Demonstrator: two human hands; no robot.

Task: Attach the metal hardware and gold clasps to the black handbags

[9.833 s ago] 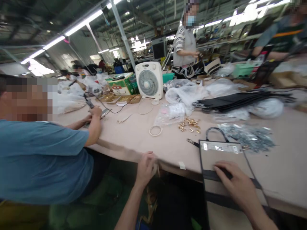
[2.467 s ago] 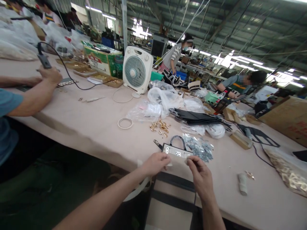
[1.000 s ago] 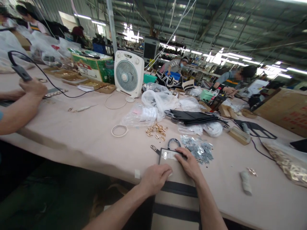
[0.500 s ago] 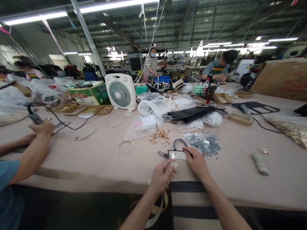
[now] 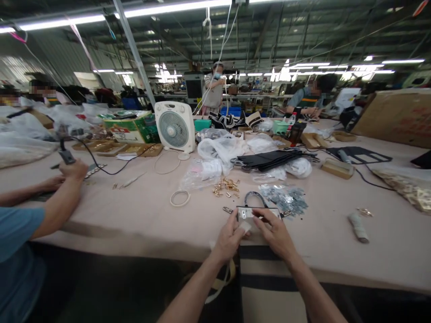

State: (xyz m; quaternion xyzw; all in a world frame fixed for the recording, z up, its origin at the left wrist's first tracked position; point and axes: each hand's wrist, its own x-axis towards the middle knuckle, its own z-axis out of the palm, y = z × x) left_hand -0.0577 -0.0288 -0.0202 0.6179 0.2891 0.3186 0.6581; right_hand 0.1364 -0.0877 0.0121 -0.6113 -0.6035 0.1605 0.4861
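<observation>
A beige-and-black striped bag (image 5: 272, 298) hangs over the table's front edge, its top end lying flat on the cloth. At that end are a dark wrapped handle (image 5: 255, 196) and a small metal plate (image 5: 244, 214). Metal buckles, a left one (image 5: 227, 209) and a right one (image 5: 285, 213), stick out at the sides. My left hand (image 5: 229, 235) grips the bag's left edge, a whitish tape strip at its thumb. Fingers curled together, my right hand (image 5: 273, 231) presses at the bag's top beside the plate; what its fingertips pinch is hidden.
Behind my hands lie gold-coloured clasps (image 5: 225, 187), thin grey metal pieces (image 5: 286, 199) and a tape roll (image 5: 179, 198). Farther back stand a white fan (image 5: 175, 126) and black straps (image 5: 272, 159). At left, a co-worker's hand (image 5: 74, 169) holds a corded tool.
My right hand has shifted left from the bag's top edge toward the plate. My left hand has moved up against the bag's left edge. The view has swung slightly left.
</observation>
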